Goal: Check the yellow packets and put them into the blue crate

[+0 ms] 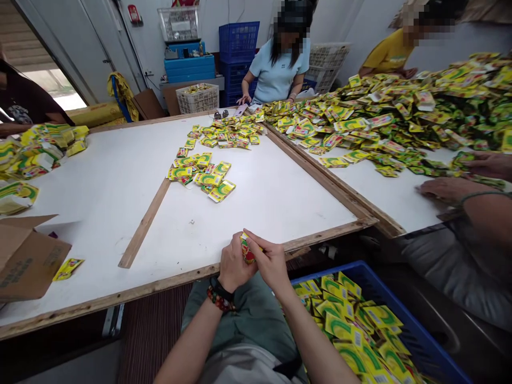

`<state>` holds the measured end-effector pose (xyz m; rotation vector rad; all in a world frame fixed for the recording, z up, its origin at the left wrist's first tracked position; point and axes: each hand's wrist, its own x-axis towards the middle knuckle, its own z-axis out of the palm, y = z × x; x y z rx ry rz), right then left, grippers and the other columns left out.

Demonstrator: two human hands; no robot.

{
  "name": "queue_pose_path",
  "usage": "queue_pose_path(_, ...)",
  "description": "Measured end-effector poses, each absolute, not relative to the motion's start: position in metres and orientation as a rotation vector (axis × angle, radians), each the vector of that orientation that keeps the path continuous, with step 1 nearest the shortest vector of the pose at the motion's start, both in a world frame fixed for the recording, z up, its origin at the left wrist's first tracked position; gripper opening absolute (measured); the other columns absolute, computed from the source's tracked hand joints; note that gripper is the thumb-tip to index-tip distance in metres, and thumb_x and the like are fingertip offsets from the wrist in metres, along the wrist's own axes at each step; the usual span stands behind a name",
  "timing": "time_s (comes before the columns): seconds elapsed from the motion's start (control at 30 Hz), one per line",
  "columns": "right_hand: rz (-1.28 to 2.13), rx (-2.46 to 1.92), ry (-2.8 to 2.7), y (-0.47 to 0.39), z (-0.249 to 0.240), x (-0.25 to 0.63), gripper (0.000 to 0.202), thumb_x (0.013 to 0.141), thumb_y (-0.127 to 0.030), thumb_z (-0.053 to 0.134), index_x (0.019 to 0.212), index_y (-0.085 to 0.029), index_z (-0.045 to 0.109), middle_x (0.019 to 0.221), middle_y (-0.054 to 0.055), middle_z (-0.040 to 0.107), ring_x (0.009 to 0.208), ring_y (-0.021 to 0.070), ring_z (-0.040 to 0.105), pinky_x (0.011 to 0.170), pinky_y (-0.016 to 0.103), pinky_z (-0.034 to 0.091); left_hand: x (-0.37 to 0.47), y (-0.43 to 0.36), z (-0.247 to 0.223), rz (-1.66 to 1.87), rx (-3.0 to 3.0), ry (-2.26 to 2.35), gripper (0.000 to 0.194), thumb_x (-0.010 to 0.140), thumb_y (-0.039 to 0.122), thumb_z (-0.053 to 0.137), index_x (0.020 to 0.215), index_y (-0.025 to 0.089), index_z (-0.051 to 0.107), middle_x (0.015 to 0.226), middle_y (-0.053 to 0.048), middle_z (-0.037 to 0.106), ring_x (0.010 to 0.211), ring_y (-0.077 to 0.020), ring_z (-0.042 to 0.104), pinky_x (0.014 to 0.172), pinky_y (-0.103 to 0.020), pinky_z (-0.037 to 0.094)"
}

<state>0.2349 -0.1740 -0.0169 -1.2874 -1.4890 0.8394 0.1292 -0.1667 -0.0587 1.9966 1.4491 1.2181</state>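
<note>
Both my hands meet over the table's wooden front edge, around one small yellow, green and red box [247, 252]. My left hand [233, 265] wraps round it from the left, a dark band and a beaded bracelet on its wrist. From the right, the fingers of my right hand [271, 260] pinch the same box near its top. Much of the box is hidden by the fingers. Ahead on the white table [168, 245] lies a loose cluster of similar yellow boxes [210, 178], with more boxes [228, 130] behind it.
A blue crate [412, 314] full of yellow boxes stands at my right. Wooden strips [146, 224] divide the table. A cardboard box [32, 261] and a yellow packet [68, 269] lie left. A large heap of packets [400, 117] covers the right table, where another person's hands [452, 189] work.
</note>
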Motion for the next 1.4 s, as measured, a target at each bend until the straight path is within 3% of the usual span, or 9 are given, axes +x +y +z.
queue_pose_path(0.37, 0.557, -1.169, -1.905, -0.19, -0.017, 0.251, 0.038, 0.092, -0.027, 0.046, 0.126, -0.02, 0.062, 0.1, 0.007, 0.076, 0.072, 0.0181, 0.071, 0.066, 0.027, 0.055, 0.126, -0.17, -0.057, 1.223, 2.013, 1.247, 0.039, 0.069, 0.023, 0.058, 0.105, 0.02, 0.042, 0.077, 0.0, 0.056, 0.06, -0.0166, 0.055, 0.055, -0.027, 0.041)
queue_pose_path(0.53, 0.143, -1.999, -2.122, -0.228, -0.002, 0.315, 0.033, 0.089, -0.033, 0.048, 0.107, -0.023, 0.074, 0.064, 0.009, 0.074, 0.055, 0.0256, 0.07, 0.047, 0.03, 0.049, 0.122, -0.172, -0.055, 1.345, 1.899, 1.08, 0.041, 0.076, 0.046, 0.061, 0.105, 0.019, 0.049, 0.083, -0.003, 0.056, 0.069, -0.0163, 0.053, 0.063, -0.029, 0.045)
queue_pose_path(0.6, 0.034, -2.193, -2.186, -0.22, -0.001, 0.333, 0.03, 0.086, -0.036, 0.052, 0.104, -0.024, 0.074, 0.074, 0.011, 0.076, 0.06, 0.0292, 0.071, 0.046, 0.032, 0.049, 0.123, -0.171, -0.056, 1.435, 1.747, 1.138, 0.023, 0.089, 0.041, 0.047, 0.094, 0.019, 0.05, 0.075, -0.001, 0.053, 0.066, -0.0143, 0.052, 0.062, -0.027, 0.043)
queue_pose_path(0.7, -0.008, -1.94, -2.29, -0.169, -0.005, 0.311, 0.04, 0.091, -0.032, 0.045, 0.125, -0.021, 0.062, 0.122, 0.016, 0.066, 0.096, 0.0304, 0.069, 0.071, 0.038, 0.055, 0.126, -0.171, -0.06, 1.56, 1.631, 1.223, 0.023, 0.095, 0.035, 0.038, 0.082, 0.019, 0.049, 0.069, 0.0, 0.05, 0.062, -0.0132, 0.049, 0.06, -0.026, 0.041)
queue_pose_path(0.8, 0.076, -1.682, -2.403, -0.09, -0.008, 0.242, 0.059, 0.09, -0.025, 0.046, 0.146, -0.012, 0.034, 0.149, 0.02, 0.038, 0.136, 0.0293, 0.038, 0.103, 0.042, 0.04, 0.129, -0.172, -0.065, 1.753, 1.461, 1.311, 0.023, 0.096, 0.035, 0.035, 0.083, 0.02, 0.047, 0.07, 0.0, 0.047, 0.061, -0.0125, 0.047, 0.059, -0.026, 0.041)
queue_pose_path(0.9, 0.145, -1.646, -2.475, -0.026, -0.006, 0.176, 0.075, 0.084, -0.028, 0.057, 0.147, -0.005, 0.025, 0.154, 0.026, 0.022, 0.143, 0.0363, 0.018, 0.111, 0.053, 0.022, 0.129, -0.172, -0.07, 1.91, 1.239, 1.395, 0.018, 0.096, 0.034, 0.036, 0.092, 0.02, 0.045, 0.083, -0.003, 0.048, 0.065, -0.0119, 0.049, 0.059, -0.024, 0.046)
queue_pose_path(1.03, 0.208, -1.574, -2.469, 0.001, 0.002, 0.152, 0.043, 0.089, -0.013, 0.042, 0.13, -0.001, 0.049, 0.134, 0.03, 0.051, 0.126, 0.0321, 0.048, 0.102, 0.042, 0.034, 0.116, -0.171, -0.066, 1.925, 1.251, 1.509, 0.027, 0.093, 0.027, 0.041, 0.119, 0.019, 0.043, 0.118, -0.013, 0.05, 0.102, -0.0192, 0.056, 0.084, -0.034, 0.053)
queue_pose_path(1.2, 0.329, -1.496, -2.391, -0.056, 0.026, 0.196, 0.036, 0.097, -0.022, 0.031, 0.113, -0.013, 0.062, 0.09, 0.012, 0.073, 0.081, 0.0222, 0.067, 0.074, 0.03, 0.047, 0.091, -0.165, -0.044, 1.697, 1.651, 1.782, 0.081, 0.079, 0.03, 0.067, 0.144, 0.018, 0.019, 0.151, -0.018, 0.028, 0.143, -0.0336, 0.02, 0.113, -0.058, 0.026)
queue_pose_path(1.4, 1.08, -1.049, -1.834, -0.146, 0.042, 0.239, 0.036, 0.091, -0.041, 0.047, 0.087, -0.016, 0.071, 0.073, 0.002, 0.068, 0.069, 0.0169, 0.06, 0.061, 0.024, 0.048, 0.105, -0.168, -0.038, 1.382, 1.789, 1.495, 0.067, 0.074, 0.034, 0.07, 0.13, 0.019, 0.035, 0.11, -0.011, 0.065, 0.092, -0.0252, 0.067, 0.079, -0.038, 0.056)
